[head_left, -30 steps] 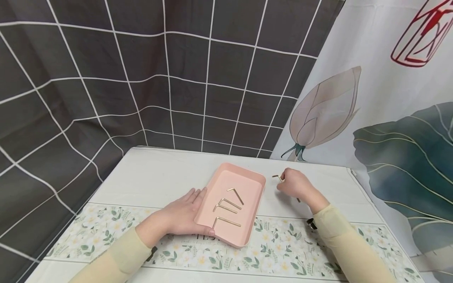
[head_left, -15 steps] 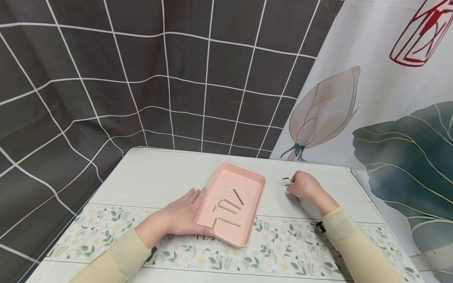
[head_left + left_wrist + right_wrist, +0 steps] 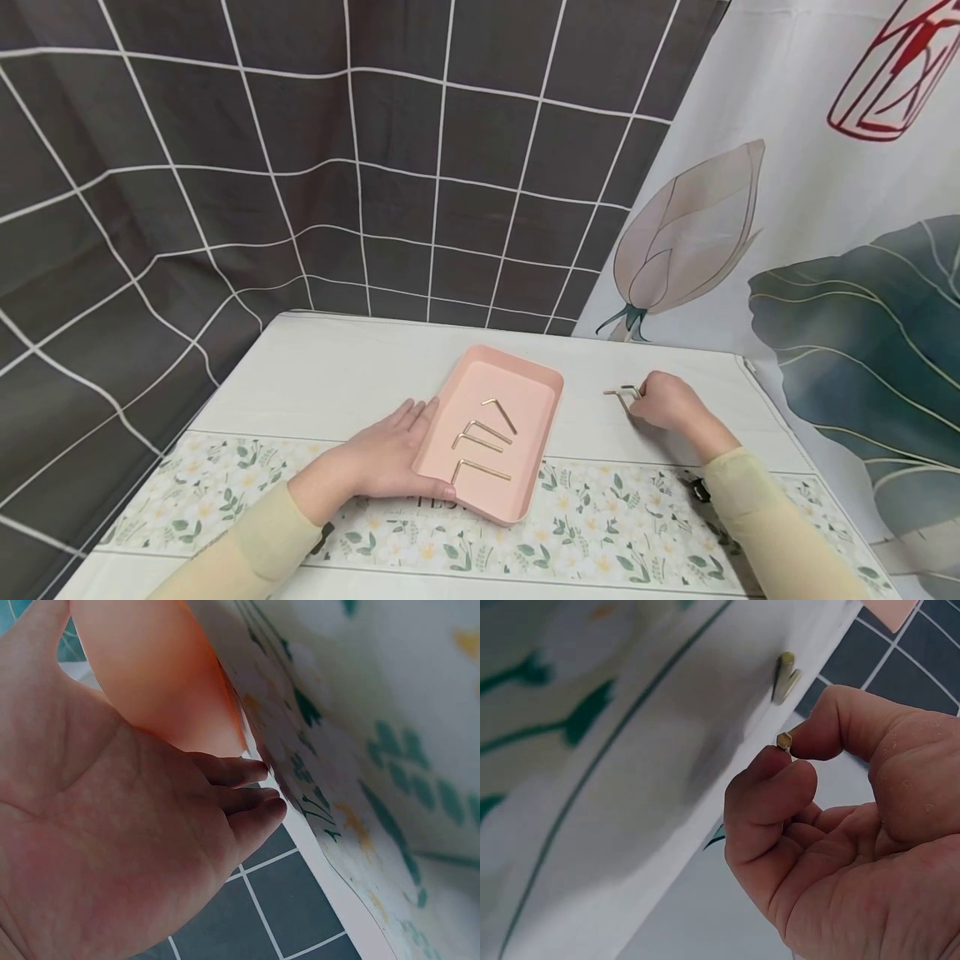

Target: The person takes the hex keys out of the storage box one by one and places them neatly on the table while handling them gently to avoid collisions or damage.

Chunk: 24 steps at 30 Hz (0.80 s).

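Observation:
My left hand [image 3: 390, 457] rests against the left side of a pink tray [image 3: 540, 454], fingers straight along it and thumb at its near edge. In the left wrist view, that palm and its extended fingers lie beside the tray wall. Several brass-coloured hex keys [image 3: 483, 472] lie inside the tray. To the right, my right hand [image 3: 669, 403] pinches one hex key [image 3: 784, 740] between thumb and index finger, its hexagonal end facing the right wrist camera. A second hex key [image 3: 611, 392] lies on the table just left of that hand, partly hidden by it.
A white cloth with a floral band [image 3: 600, 525] covers the table. Behind stands a dark curtain with a white grid [image 3: 390, 200]. At the right hangs a white curtain with plant prints [image 3: 690, 225].
My right hand has moved right and slightly nearer with the pinched hex key, uncovering more of the hex key on the table. Left hand and tray have stayed in place.

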{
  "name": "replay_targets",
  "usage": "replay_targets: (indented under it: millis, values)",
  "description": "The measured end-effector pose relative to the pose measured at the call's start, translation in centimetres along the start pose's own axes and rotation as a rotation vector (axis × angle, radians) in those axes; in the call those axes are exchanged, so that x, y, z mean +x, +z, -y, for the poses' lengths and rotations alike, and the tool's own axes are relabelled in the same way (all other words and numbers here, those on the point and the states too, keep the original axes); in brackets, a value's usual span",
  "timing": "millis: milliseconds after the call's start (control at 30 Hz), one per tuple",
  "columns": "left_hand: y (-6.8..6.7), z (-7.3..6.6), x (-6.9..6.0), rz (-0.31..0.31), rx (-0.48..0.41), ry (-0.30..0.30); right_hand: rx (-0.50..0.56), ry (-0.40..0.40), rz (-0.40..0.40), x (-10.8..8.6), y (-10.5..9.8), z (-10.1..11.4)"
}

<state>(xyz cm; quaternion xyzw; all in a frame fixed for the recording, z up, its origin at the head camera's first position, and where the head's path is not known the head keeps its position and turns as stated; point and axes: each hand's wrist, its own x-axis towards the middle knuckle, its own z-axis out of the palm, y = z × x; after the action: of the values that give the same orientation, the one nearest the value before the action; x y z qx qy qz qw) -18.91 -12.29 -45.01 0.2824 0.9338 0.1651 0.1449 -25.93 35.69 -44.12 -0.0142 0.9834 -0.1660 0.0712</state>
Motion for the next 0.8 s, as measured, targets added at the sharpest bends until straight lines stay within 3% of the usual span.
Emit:
replay_targets:
  millis: [800]
  values:
    - [0.0,-0.1,0.1,0.003,0.002,0.005,-0.02,0.029,0.018,-0.2,0.1,-1.1]
